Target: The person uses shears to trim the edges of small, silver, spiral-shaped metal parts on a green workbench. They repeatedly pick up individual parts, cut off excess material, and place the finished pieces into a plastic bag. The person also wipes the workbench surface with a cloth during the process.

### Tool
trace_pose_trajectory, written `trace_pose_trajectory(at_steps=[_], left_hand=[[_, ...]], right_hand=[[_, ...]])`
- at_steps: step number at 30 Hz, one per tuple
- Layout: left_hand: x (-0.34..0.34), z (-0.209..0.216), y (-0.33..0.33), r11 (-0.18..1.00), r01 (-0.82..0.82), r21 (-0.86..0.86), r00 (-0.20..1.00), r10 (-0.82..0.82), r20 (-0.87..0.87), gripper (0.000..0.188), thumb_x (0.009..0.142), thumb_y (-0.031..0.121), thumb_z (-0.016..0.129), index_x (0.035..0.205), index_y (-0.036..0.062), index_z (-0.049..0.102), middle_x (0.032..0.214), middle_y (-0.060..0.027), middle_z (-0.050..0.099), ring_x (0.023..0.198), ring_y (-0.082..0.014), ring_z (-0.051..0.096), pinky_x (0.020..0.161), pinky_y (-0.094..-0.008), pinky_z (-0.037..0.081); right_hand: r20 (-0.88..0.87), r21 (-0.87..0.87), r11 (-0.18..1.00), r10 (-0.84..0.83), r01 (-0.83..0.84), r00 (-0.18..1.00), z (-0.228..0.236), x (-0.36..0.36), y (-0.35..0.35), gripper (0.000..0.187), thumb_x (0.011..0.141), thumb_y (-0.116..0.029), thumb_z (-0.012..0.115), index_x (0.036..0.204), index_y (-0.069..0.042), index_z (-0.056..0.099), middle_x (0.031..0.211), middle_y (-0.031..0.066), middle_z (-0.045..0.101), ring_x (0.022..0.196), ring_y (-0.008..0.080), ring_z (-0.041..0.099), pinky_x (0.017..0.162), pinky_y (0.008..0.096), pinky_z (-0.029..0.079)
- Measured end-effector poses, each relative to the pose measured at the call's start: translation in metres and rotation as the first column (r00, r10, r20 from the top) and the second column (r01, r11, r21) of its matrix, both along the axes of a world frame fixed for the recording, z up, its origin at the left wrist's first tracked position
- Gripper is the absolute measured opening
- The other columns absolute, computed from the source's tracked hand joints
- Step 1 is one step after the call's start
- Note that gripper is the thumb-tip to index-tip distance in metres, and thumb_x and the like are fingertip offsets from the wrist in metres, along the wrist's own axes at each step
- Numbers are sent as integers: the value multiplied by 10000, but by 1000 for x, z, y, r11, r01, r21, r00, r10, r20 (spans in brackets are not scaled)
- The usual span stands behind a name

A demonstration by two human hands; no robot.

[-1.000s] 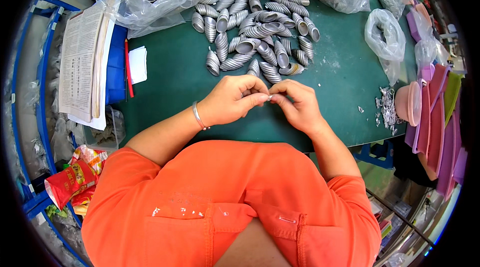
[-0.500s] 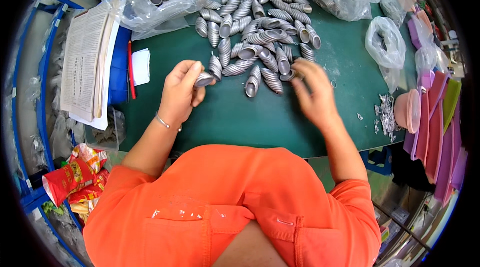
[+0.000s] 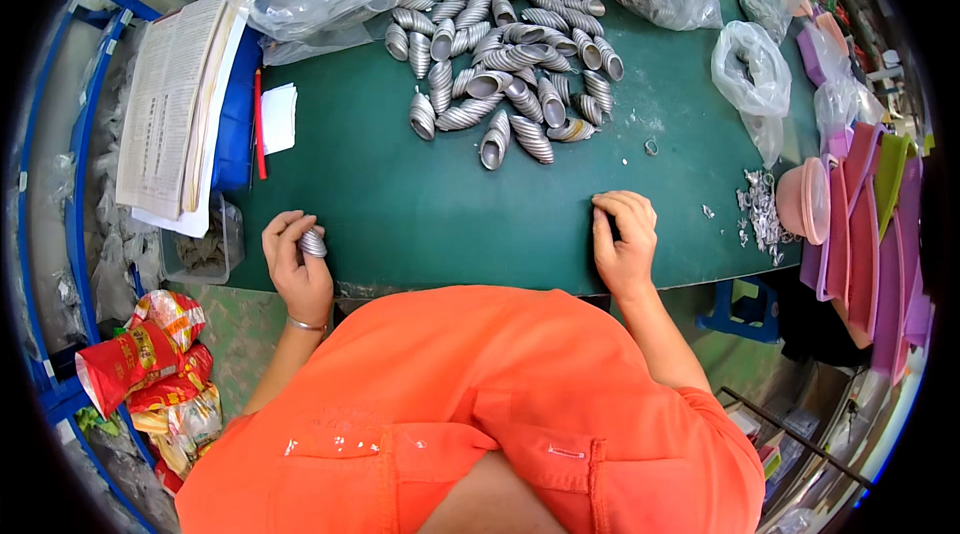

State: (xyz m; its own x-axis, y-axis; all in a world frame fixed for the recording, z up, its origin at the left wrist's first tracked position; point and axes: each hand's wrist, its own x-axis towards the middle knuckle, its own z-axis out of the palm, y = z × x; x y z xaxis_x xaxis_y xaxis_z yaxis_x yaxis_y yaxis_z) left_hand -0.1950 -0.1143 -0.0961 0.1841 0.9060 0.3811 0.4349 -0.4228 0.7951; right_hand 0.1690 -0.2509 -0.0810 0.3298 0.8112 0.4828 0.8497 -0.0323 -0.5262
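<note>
My left hand (image 3: 298,259), near the table's front edge, grips a short grey metal piece with spiral ridges (image 3: 313,242) between thumb and fingers. Further right, my right hand (image 3: 626,234) rests low over the green table (image 3: 450,224), its fingers curled in toward the thumb. Whether anything lies inside those fingers is hidden. Beyond both hands spreads a loose pile of similar spiral-ridged hollow pieces (image 3: 494,141), many showing slanted open ends.
Clear plastic bags (image 3: 345,19) with more pieces stand at the back. A newspaper stack (image 3: 175,114) and a red pencil (image 3: 259,124) lie left. Small silvery scraps (image 3: 765,219) sit beside a pink tub (image 3: 803,202) at right. A small ring (image 3: 651,147) lies right of the pile.
Both hands have drawn back from the pile toward me. The left brought its ridged piece along to the front edge; the right has left the pile's near right side and curled.
</note>
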Motion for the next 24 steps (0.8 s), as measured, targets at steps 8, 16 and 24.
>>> trace_pose_trajectory(at_steps=[8, 16, 24], left_hand=[[1, -12, -1, 995, 52, -89, 971, -29, 237, 263, 820, -173, 476, 1024, -43, 580, 1073, -115, 561, 911, -169, 605, 814, -279, 512], [-2, -12, -1, 995, 39, -93, 986, -23, 165, 180, 839, -138, 557, 988, -42, 586, 1057, -82, 561, 932, -143, 583, 832, -254, 487], [4, -7, -4, 995, -19, -98, 989, 33, 147, 173, 813, -124, 570, 950, -26, 611, 1007, -87, 598, 865, -148, 593, 764, -251, 491]], right_hand=[[168, 100, 995, -45, 28, 985, 15, 22, 41, 175, 779, 21, 608, 934, -50, 649, 955, 98, 640, 915, 288, 580, 810, 378, 417], [-2, -386, 922, -31, 28, 1000, 26, 61, 110, 316, 767, -137, 729, 1064, -50, 663, 1028, 146, 602, 1003, 355, 565, 866, 423, 459], [-806, -79, 991, 2, -110, 592, 15, 67, 82, 309, 836, -10, 678, 1134, 44, 615, 1013, 99, 663, 889, 151, 628, 768, 288, 520]])
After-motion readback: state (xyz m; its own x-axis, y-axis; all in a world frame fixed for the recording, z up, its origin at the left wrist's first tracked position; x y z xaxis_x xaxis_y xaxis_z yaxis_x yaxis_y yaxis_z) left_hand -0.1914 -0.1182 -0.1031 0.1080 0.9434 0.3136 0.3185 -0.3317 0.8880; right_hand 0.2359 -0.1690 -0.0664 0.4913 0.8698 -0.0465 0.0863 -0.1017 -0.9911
